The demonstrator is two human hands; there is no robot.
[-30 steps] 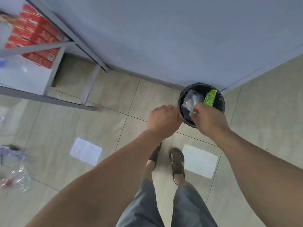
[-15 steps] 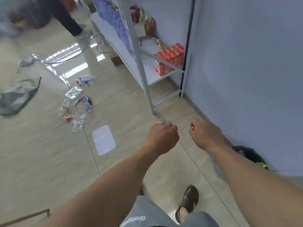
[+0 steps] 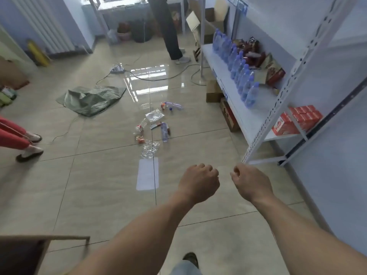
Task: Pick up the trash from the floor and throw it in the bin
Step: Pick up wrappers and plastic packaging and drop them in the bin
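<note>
Reaching forward over the floor (image 3: pixel 99 185), the left hand (image 3: pixel 198 182) and right hand (image 3: pixel 251 181) are both curled into loose fists, holding nothing. Trash (image 3: pixel 154 126) lies scattered well ahead, near the shelf (image 3: pixel 256 124).

The fingers of the left hand (image 3: pixel 199 182) and right hand (image 3: pixel 250 180) curl under, so the palms are hidden. The trash (image 3: pixel 154 126) far ahead on the floor is too small to sort beyond bottles and wrappers. A standing person (image 3: pixel 168 30) at the far end and another person (image 3: pixel 17 135) at the left are cut off by the edges. A brown board (image 3: pixel 29 253) near left is cropped.
</note>
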